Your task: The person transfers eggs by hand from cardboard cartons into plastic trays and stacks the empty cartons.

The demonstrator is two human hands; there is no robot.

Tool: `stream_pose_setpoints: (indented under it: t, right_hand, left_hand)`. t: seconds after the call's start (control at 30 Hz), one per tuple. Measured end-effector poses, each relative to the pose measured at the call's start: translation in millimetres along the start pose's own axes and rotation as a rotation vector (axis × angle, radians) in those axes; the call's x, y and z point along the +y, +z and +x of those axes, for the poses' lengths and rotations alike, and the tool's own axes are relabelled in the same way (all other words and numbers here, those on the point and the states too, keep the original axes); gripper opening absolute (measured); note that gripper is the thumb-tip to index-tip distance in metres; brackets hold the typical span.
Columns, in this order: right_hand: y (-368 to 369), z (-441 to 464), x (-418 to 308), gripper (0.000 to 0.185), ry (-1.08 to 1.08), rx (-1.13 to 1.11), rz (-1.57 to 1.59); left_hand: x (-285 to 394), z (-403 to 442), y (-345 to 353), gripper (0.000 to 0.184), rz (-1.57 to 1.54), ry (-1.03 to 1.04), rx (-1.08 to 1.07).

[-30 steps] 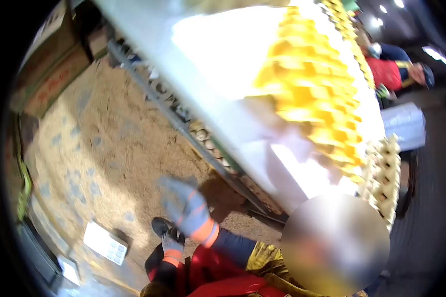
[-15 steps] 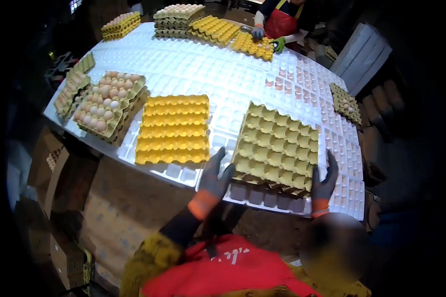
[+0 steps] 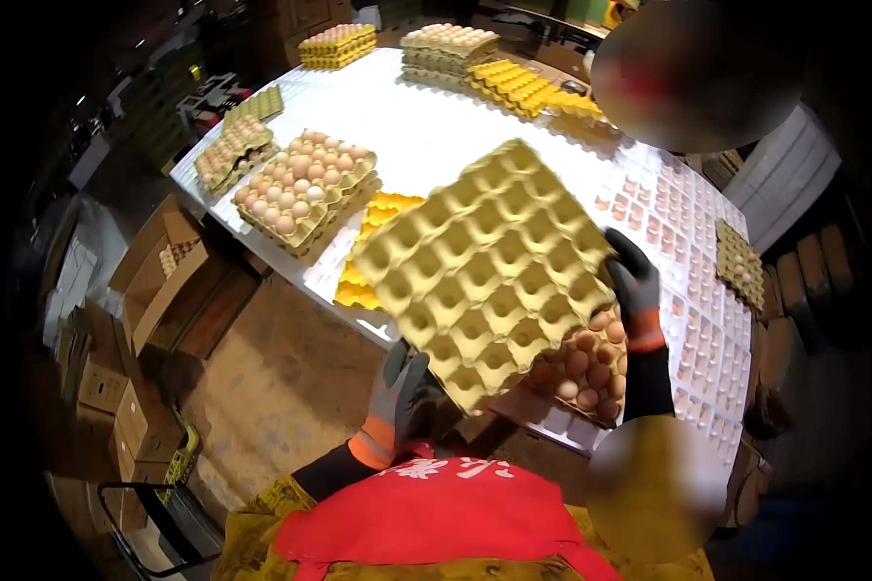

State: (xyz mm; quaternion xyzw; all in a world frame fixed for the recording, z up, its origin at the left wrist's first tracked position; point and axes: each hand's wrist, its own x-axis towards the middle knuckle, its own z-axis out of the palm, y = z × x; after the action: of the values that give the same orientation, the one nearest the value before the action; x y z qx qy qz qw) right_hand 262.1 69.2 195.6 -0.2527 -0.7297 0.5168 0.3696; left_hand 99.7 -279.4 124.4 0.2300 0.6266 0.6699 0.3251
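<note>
as i looked on, fingers of the left hand [image 3: 393, 395] and right hand [image 3: 639, 289] pinched opposite edges of a tilted pulp tray [image 3: 494, 276], not yet set down; brown eggs [image 3: 577, 363] sat partly uncovered below the right fingers

Table [image 3: 358, 126]: strongest brightness in the room, white glare across its middle, surface detail washed out; cells on the right side readable. Light source: cannot be determined. Egg tray [image 3: 489, 266]: ridges lit, hollows shaded. Eggs [image 3: 591, 368] beneath its lower right corner sit in shadow. Floor [image 3: 286, 368]: warm, moderate light, darker beneath the table. Surroundings dim, corners fully black. Wide-angle bowing toward the margins. One round blurred patch [image 3: 698, 73] upper right, another [image 3: 657, 489] lower right; details inside both unreadable.
</note>
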Motion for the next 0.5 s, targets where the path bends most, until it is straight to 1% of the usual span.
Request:
stream_pose_setpoints:
  t: [0.03, 0.1, 0.13, 0.17, 0.2, 0.23, 0.27, 0.3, 0.33, 0.37, 0.4, 0.43, 0.47, 0.5]
  right_hand:
    - [18.9, 33.5, 8.6, 0.043, 0.021, -0.15, -0.024]
    - [67.7, 97.5, 36.6, 0.039, -0.026, -0.343, 0.124]
    - [89.9, 122.5, 51.7, 0.037, 0.043, -0.409, 0.151]
    - [113.3, 150.1, 63.0, 0.036, 0.102, -0.474, 0.17]
    - [137.3, 170.4, 71.4, 0.035, 0.177, -0.499, 0.14]
    - [160.1, 188.6, 85.8, 0.034, 0.208, -0.533, 0.181]
    - [177.9, 207.9, 108.4, 0.033, 0.142, -0.587, 0.243]
    - [191.6, 226.9, 136.7, 0.033, 0.144, -0.632, 0.141]
    - [203.9, 230.8, 147.4, 0.033, 0.195, -0.641, 0.151]
    - [215.3, 230.3, 157.8, 0.036, 0.292, -0.624, 0.077]
    - [223.1, 235.6, 209.7, 0.048, 0.175, -0.669, 0.029]
    - [226.5, 228.7, 223.7, 0.066, 0.122, -0.64, -0.407]
    - [226.1, 232.3, 255.6, 0.077, 0.31, -0.601, -0.24]
    - [222.8, 227.1, 242.7, 0.077, 0.298, -0.574, -0.227]
  left_hand:
    - [-14.0, -0.1, -10.6, 0.035, 0.013, 0.059, -0.02]
    - [-6.0, 5.6, -18.6, 0.026, -0.448, -0.344, 0.005]
    - [-14.9, 11.3, -21.6, 0.022, -0.476, -0.314, 0.026]
    - [-31.4, 18.2, -27.4, 0.031, -0.482, -0.262, 0.032]
    - [-47.6, 24.1, -39.0, 0.029, -0.02, 0.047, -0.053]
    - [-62.3, 32.7, -50.0, 0.027, 0.453, 0.361, -0.12]
    - [-74.1, 45.2, -50.7, 0.028, 0.109, 0.16, -0.103]
    - [-93.5, 57.5, -55.9, 0.032, -0.111, 0.043, -0.145]
    - [-112.6, 69.7, -61.1, 0.038, -0.33, -0.08, -0.161]
    - [-115.1, 80.6, -63.2, 0.045, -0.063, -0.008, -0.138]
    - [-117.3, 91.4, -65.1, 0.053, 0.231, 0.057, -0.1]
    - [-119.3, 102.1, -67.1, 0.062, 0.501, 0.109, -0.048]
    - [-128.8, 106.7, -66.5, 0.055, 0.326, 0.041, -0.026]
    - [-148.7, 114.8, -64.7, 0.058, 0.247, 0.034, -0.021]
